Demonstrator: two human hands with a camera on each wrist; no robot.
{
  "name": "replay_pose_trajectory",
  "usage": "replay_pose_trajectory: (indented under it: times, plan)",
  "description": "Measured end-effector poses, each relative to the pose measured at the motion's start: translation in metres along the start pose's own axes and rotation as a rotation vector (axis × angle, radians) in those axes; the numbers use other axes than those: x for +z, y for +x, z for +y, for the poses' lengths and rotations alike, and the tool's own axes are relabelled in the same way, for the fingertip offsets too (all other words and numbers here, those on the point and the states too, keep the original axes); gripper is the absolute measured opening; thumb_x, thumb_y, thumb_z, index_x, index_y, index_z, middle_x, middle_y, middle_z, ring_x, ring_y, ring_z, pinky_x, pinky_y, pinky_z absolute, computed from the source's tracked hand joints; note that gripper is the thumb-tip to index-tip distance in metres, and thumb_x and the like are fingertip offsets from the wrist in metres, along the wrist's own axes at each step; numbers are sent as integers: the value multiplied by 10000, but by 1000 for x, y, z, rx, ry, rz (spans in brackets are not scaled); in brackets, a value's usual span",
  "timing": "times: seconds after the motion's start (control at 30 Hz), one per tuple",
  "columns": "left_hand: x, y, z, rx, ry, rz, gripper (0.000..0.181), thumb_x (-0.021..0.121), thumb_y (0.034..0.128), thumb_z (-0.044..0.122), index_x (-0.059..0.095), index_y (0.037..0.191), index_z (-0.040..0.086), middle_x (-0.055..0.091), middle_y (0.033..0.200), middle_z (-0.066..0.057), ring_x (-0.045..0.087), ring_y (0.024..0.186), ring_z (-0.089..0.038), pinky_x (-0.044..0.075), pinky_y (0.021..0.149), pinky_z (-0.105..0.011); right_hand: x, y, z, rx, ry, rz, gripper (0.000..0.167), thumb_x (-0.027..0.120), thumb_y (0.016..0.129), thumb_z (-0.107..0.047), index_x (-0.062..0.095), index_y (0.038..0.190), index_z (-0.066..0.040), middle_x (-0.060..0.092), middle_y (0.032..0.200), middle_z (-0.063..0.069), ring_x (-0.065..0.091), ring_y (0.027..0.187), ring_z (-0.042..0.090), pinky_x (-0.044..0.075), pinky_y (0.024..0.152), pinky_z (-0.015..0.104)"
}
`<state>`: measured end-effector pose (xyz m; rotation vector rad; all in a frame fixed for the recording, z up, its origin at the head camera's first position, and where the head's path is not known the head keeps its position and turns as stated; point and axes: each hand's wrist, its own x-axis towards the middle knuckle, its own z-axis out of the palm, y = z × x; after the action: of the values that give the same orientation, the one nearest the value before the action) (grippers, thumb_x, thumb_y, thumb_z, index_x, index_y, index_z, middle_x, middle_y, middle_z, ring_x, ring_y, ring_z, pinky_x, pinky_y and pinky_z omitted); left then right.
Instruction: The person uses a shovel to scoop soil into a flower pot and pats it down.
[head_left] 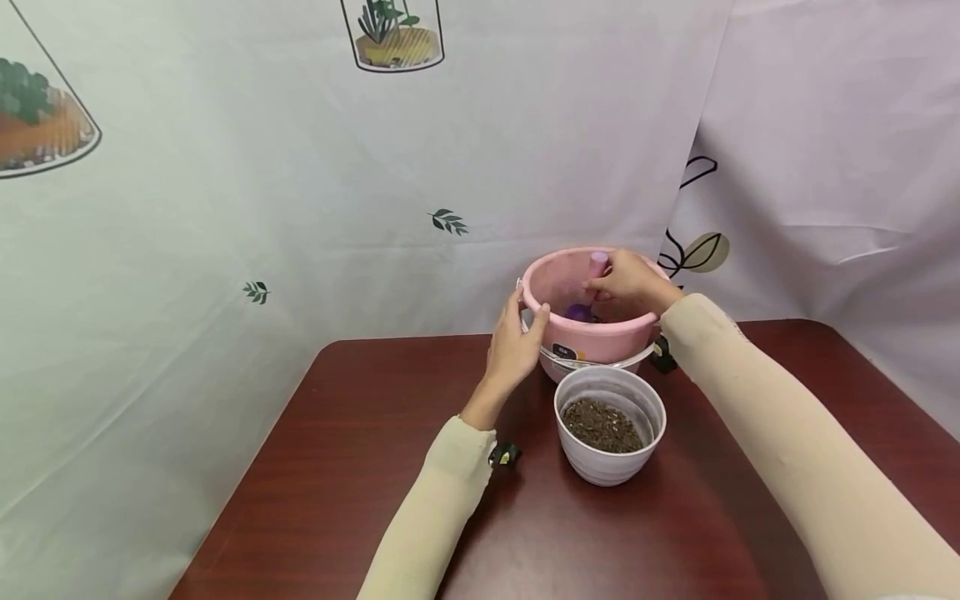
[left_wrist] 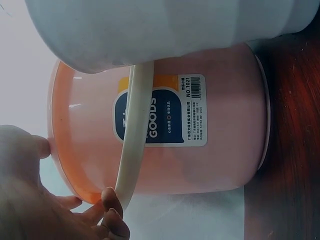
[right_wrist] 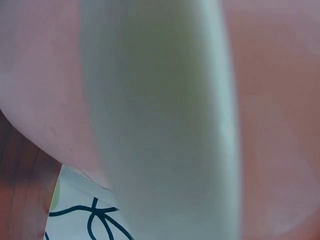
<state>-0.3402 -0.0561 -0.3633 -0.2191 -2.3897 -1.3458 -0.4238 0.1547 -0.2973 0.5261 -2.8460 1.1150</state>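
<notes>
A pink bucket with a white carrying handle stands near the table's back edge. My left hand grips its left rim, the thumb at the front, and some fingers touch the carrying handle in the left wrist view. Inside the bucket, my right hand holds the light pink handle of a small shovel. Its purple lower part sits low in the bucket, partly hidden by the rim. In front stands a white flowerpot with dark soil in its bottom.
The reddish-brown wooden table runs back to a pale printed curtain. In the right wrist view, the bucket's blurred white handle covers the middle. The flowerpot stands close against the bucket's front, between my forearms.
</notes>
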Motion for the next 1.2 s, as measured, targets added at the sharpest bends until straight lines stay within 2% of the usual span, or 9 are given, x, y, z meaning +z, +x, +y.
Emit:
replay_pose_trajectory:
  times: [0.2,0.43,0.63,0.83,0.93,1.0,1.2]
  plan:
    - [-1,0,1,-19,-8,-16,678,500,971,545,360,1533,193,525,1436,-59,506,1303,-269,418,997,-527,0,1,2,-6,19,-42,199,698,907,-97,689,881,100,718,743,177,708,673,218,496,573,198]
    - [-2,3,0,1,-60,-53,678,520,993,492,338,1536,130,524,1426,-110,492,1312,-272,394,1045,-487,0,3,4,5,147,-124,201,681,918,-55,674,929,146,721,809,209,732,736,260,574,683,314]
    - [-3,4,-2,16,-111,-66,674,535,1001,460,336,1526,86,540,1398,-140,496,1302,-274,375,1073,-445,-1,2,3,11,220,-174,221,672,903,-34,663,952,181,718,809,236,733,713,234,572,667,290]
    - [-3,4,-2,33,-175,-92,656,546,1015,389,319,1523,40,488,1431,-198,462,1329,-304,358,1093,-446,0,1,3,9,378,-245,233,594,948,5,639,1024,221,706,878,291,734,808,309,566,783,422]
    - [-3,4,-2,33,-192,-91,644,547,1018,368,323,1515,24,493,1417,-204,467,1321,-306,362,1089,-442,0,1,4,15,417,-267,240,590,959,-6,634,1037,216,707,898,290,730,839,314,556,813,442]
    - [-2,3,-2,33,-198,-91,642,552,1017,360,325,1513,20,503,1405,-200,469,1318,-301,362,1089,-439,-1,0,5,15,405,-276,239,595,962,-20,637,1039,202,714,905,274,728,859,300,551,831,439]
    - [-2,5,-1,37,-214,-92,643,565,1012,350,330,1509,18,525,1384,-195,475,1310,-302,360,1087,-443,-7,-1,5,23,397,-279,184,598,971,-63,701,974,90,732,901,221,720,911,263,548,836,357]
